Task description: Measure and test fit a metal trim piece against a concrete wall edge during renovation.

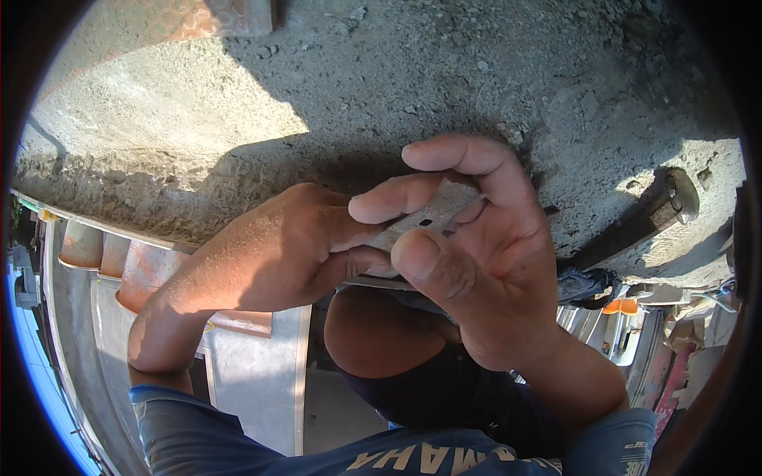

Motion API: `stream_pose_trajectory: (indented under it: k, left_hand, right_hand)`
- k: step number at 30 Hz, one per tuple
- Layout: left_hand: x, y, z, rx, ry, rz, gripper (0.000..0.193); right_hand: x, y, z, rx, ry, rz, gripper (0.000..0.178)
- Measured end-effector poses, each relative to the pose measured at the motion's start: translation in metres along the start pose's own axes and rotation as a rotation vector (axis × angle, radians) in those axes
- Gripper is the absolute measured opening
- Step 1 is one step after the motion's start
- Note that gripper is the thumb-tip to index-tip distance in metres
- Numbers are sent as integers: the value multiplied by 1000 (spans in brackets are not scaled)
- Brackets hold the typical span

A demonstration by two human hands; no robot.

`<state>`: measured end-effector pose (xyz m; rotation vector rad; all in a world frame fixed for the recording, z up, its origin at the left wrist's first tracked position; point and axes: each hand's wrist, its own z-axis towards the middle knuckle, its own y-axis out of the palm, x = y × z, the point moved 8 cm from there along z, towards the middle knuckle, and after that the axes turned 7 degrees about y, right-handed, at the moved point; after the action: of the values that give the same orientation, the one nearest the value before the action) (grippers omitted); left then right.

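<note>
Between my two hands is a small flat grey piece (432, 216) with a rough, dusty face and a small dark hole in it. Its far end stands out past the fingers of my right hand (496, 246), which grips it between thumb and fingers. My left hand (305, 242) reaches in from the left, closed around the near left end. Fingers cover much of that end, so its full shape is hidden. Both hands are over the edge of a rough grey surface (381, 87), above my bent knee (381, 337).
To the right, a dark rod-like thing with a round end (683, 194) lies on the grey surface. Reddish curved tiles (147, 278) stand at the left, below the surface's edge. A patterned slab (175, 24) lies at the far left. Mixed items, one orange (621, 306), sit lower right.
</note>
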<state>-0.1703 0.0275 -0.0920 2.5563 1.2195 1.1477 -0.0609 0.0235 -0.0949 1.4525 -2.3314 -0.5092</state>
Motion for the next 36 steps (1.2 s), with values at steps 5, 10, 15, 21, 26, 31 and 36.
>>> stream_pose_trajectory:
  k: [5, 10, 15, 21, 26, 31, 36]
  left_hand:
    - [0, -9, -5, 41, 10, -8, 20]
    - [-10, -8, -12, 12, 17, 5, 18]
    - [-7, -10, -10, -83, -73, -36, 16]
    - [-14, -16, -14, -114, -159, -57, 18]
    - [-21, -19, -16, -109, -151, 51, 18]
    - [-24, -12, -14, -127, -133, -14, 18]
    - [-14, 4, 0, -111, -41, -137, 12]
  right_hand:
    - [6, 20, 22, -199, -79, 230, 27]
    - [11, 13, 37, -206, -109, -89, 54]
    - [16, 11, 41, -156, -53, 206, 52]
    - [20, 11, 41, -115, -146, 533, 38]
    - [24, 11, 42, -32, -179, 469, 38]
    - [27, 5, 33, 4, -157, 514, 42]
    - [18, -5, 17, -18, -186, 377, 41]
